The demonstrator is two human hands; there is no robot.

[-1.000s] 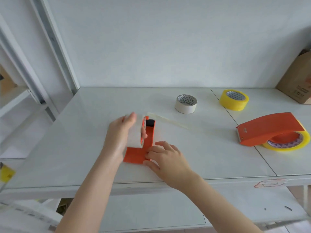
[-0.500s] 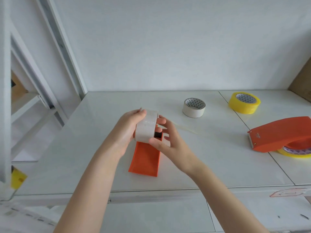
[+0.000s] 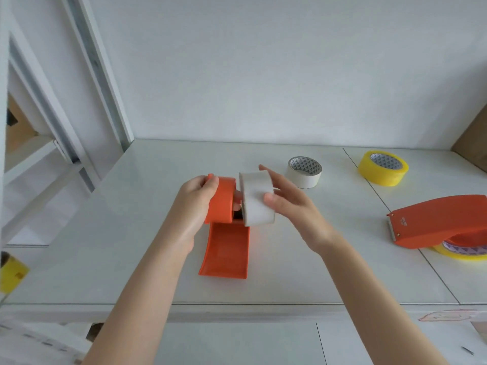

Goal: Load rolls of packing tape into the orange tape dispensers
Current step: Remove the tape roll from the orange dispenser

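Orange dispenser (image 3: 225, 248) stands near the middle of the bench (image 3: 131, 233), its flat tail apparently resting on the surface while the left hand (image 3: 193, 206) curls round the rounded hood, probably to steady it and keep the open side facing right. Just right of that hood the white tape roll (image 3: 257, 201) is held upright, pinched across its width between the thumb and fingers of the right hand (image 3: 292, 209), seemingly lined up to slide onto the hub; whether roll and hood touch I cannot tell. Farther right lie a spare white roll (image 3: 304, 173) and a yellow roll (image 3: 382, 168), within easy reach. At the right edge a second dispenser (image 3: 437, 222) sits over yellow tape (image 3: 463, 255), seemingly loaded already
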